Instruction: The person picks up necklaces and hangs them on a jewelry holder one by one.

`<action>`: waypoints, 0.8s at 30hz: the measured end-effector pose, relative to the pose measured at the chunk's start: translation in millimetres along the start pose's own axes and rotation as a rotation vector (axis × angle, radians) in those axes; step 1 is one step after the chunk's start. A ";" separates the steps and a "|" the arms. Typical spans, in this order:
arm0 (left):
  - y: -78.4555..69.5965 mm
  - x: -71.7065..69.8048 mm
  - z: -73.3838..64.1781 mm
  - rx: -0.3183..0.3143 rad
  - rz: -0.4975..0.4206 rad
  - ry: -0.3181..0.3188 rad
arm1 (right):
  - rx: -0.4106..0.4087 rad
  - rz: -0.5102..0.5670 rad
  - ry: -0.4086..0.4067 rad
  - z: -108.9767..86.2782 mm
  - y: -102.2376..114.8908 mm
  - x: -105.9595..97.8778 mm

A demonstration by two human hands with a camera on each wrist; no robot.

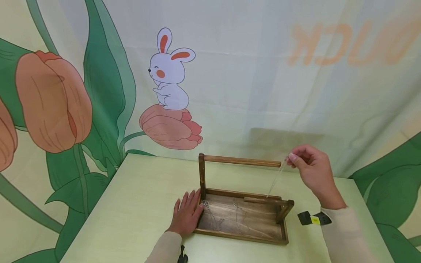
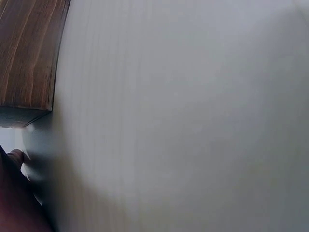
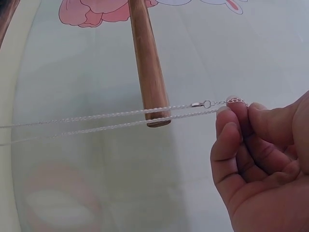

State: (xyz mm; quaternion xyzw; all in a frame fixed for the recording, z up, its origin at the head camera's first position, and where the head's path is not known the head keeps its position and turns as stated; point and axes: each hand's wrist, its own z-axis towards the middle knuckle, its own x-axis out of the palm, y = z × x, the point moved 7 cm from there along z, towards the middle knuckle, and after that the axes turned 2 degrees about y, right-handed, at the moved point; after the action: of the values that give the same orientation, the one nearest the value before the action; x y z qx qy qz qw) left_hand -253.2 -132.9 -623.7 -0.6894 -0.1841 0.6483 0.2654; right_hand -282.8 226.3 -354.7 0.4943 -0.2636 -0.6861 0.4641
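Between thumb and fingertips, my right hand (image 1: pixel 314 170) pinches a thin silver chain necklace (image 1: pixel 275 179) by one end. In the right wrist view its two strands pass across the free tip of a wooden bar (image 3: pixel 149 67), and a small clasp (image 3: pixel 198 104) shows near the fingertips. Whether the strands touch the bar I cannot tell. The bar belongs to a dark wooden jewelry stand (image 1: pixel 243 239) with a tray base. My left hand (image 1: pixel 187 215) rests against the tray's left end, fingers extended. Only a corner of dark wood (image 2: pixel 29 53) and a bit of hand show in the left wrist view.
A lower bar (image 1: pixel 260 200) extends from the short right post (image 1: pixel 285 212) of the stand. Several fine chains (image 1: pixel 213 219) lie in the tray. The pale table (image 1: pixel 131 219) meets a printed cloth backdrop (image 1: pixel 230 91) behind the stand.
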 end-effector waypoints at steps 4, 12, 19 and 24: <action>0.1 0.8 -1.1 -0.005 0.001 0.010 | 0.018 0.009 -0.008 1.0 -2.6 -1.9; -3.5 -3.3 -1.2 -0.006 -0.012 0.022 | 0.035 0.025 -0.019 6.8 -8.5 -2.4; -3.2 -2.9 1.1 0.000 -0.009 0.017 | 0.014 0.019 -0.022 11.3 -9.1 -1.4; -0.8 -0.2 -0.1 -0.006 -0.004 0.022 | 0.017 0.010 -0.013 12.5 -10.4 1.2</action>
State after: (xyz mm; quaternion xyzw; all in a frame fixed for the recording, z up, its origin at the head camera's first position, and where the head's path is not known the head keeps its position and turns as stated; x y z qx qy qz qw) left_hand -253.1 -132.4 -623.1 -0.6968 -0.1844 0.6398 0.2667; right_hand -298.4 228.5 -359.1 0.4923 -0.2749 -0.6848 0.4617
